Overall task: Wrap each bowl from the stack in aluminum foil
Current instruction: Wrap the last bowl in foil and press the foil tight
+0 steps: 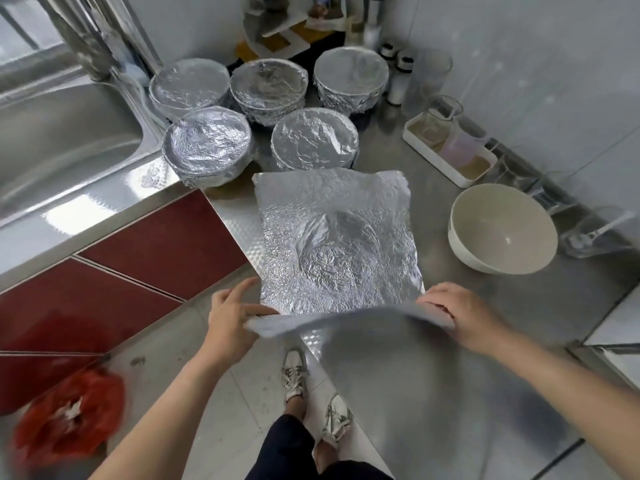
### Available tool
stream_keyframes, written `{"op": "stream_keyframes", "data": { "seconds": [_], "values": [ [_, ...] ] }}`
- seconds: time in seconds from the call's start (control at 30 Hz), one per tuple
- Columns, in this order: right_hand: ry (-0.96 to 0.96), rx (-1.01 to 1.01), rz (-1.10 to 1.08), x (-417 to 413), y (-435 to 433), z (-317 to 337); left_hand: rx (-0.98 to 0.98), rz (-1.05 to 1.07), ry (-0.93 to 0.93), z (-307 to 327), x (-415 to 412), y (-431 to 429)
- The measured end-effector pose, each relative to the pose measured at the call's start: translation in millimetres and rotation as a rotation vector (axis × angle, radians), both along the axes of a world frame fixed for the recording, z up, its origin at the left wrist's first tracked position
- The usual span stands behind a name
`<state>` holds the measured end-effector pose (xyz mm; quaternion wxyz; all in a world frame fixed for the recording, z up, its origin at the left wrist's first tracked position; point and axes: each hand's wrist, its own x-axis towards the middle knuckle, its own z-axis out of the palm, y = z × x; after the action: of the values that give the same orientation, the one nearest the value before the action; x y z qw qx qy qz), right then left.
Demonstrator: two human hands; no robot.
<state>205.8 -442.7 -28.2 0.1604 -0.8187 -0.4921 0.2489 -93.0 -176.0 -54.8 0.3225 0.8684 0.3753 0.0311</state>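
Note:
A crinkled sheet of aluminum foil lies on the steel counter, with a round bulge under its middle. Its near edge is lifted and blurred. My left hand pinches the near left corner of the foil, and my right hand grips the near right corner. A bare white bowl stands empty to the right of the sheet. Several foil-covered bowls sit in a cluster behind the sheet, towards the back wall.
A steel sink lies at the left. A white tray with glass jars stands at the back right, with shakers behind it. A red bag is on the floor at lower left, by the red cabinet doors.

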Motion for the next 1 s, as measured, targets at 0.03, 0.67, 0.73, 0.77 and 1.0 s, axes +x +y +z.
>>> {"op": "stream_keyframes", "data": {
  "seconds": [0.03, 0.67, 0.73, 0.77, 1.0],
  "values": [
    [-0.004, 0.018, -0.047, 0.9, 1.4, -3.8, -0.043, 0.061, -0.004, -0.7, -0.2, -2.1],
    [-0.132, -0.112, -0.543, -19.1, 27.2, -26.4, -0.384, 0.610, -0.091, 5.8, 19.7, -38.7],
    [-0.163, -0.093, -0.545, -21.7, 26.6, -26.3, -0.370, 0.611, -0.064, 4.7, 19.4, -41.4],
    [-0.171, -0.081, -0.553, -23.6, 25.9, -26.3, -0.373, 0.614, -0.060, 4.3, 18.9, -43.3],
    [-0.153, -0.030, -0.646, -31.3, 24.1, -28.0, -0.609, 0.700, -0.250, 0.6, 18.3, -44.6]
  ]
}}
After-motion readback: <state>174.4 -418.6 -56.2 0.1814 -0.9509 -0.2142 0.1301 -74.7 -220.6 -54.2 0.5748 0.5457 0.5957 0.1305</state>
